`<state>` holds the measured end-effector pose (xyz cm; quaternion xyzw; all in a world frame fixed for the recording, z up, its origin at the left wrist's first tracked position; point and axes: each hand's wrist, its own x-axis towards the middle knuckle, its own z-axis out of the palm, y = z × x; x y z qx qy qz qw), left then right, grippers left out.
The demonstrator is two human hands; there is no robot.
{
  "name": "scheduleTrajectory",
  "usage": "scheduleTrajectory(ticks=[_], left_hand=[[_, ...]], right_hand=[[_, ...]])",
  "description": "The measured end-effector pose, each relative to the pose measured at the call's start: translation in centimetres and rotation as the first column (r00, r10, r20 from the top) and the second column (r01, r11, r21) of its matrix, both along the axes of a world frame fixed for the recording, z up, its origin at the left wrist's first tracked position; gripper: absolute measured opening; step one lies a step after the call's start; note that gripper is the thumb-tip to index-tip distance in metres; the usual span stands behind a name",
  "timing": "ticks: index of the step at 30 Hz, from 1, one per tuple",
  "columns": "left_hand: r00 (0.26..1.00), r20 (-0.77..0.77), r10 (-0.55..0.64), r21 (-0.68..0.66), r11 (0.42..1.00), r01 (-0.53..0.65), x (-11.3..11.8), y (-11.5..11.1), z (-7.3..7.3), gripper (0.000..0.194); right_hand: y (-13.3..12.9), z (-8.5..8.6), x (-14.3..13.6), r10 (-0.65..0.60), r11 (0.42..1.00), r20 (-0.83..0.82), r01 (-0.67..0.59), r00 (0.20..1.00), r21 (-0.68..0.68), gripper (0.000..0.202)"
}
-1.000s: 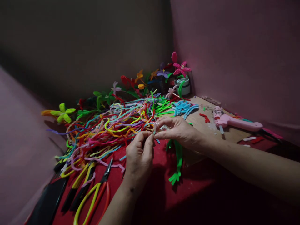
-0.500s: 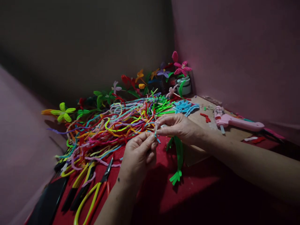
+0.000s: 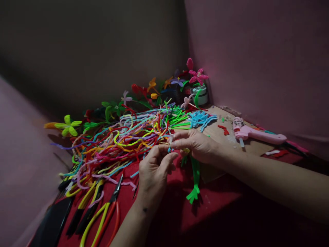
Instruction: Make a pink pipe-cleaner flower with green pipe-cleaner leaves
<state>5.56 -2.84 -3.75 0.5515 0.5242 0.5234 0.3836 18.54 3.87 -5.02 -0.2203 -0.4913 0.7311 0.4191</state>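
Note:
A small pale and light-blue pipe cleaner piece (image 3: pixel 169 149) is between my two hands above the red cloth. The thumb and index finger of my right hand (image 3: pixel 197 145) pinch its pale upper part. My left hand (image 3: pixel 155 168) has its curled index finger at the blue lower end, the thumb slightly apart below. The fingers hide most of the piece. Under my right hand is a bright green pipe cleaner bundle (image 3: pixel 195 171) with a splayed end; whether the hand holds it I cannot tell. Loose multicoloured pipe cleaners (image 3: pixel 113 144) are heaped beyond my left hand.
Scissors (image 3: pixel 117 192) with red and yellow handles and pliers (image 3: pixel 88 202) lie at left by a black flat object (image 3: pixel 52 219). A pink glue gun (image 3: pixel 262 133) rests on the board (image 3: pixel 213 130) at right. Pipe-cleaner flowers (image 3: pixel 68 126) line the back wall, near a light-coloured jar (image 3: pixel 202 94).
My left thumb has come away from the small piece and the left hand has turned slightly. The blue tail no longer sticks out below the fingers. My view has shifted a little.

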Motion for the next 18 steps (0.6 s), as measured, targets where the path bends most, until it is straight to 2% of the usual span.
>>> scheduleTrajectory(ticks=[3, 6, 10, 15, 18], left_hand=[[0.999, -0.021, 0.037, 0.027, 0.999, -0.037, 0.1, 0.0, -0.1, 0.011], [0.992, 0.125, -0.036, -0.022, 0.999, 0.039, -0.1, 0.1, -0.1, 0.013], [0.946, 0.300, -0.120, -0.093, 0.984, 0.154, -0.4, 0.2, 0.2, 0.013], [0.901, 0.388, -0.196, -0.151, 0.950, 0.272, -0.8, 0.2, 0.3, 0.014], [0.894, 0.390, -0.222, -0.175, 0.935, 0.308, -1.1, 0.2, 0.3, 0.016]], right_hand=[[-0.3, -0.2, -0.2, -0.027, 0.996, 0.000, 0.027, 1.000, 0.084, 0.016], [-0.7, 0.0, -0.2, -0.009, 0.988, -0.017, 0.011, 1.000, 0.155, 0.016], [-0.9, 0.5, 0.1, 0.013, 0.973, -0.036, -0.004, 0.999, 0.231, 0.008], [-0.6, 0.4, 0.3, 0.037, 0.976, -0.019, -0.032, 0.999, 0.214, 0.009], [-0.4, 0.3, 0.4, 0.059, 0.980, 0.001, -0.058, 0.998, 0.192, 0.010]])
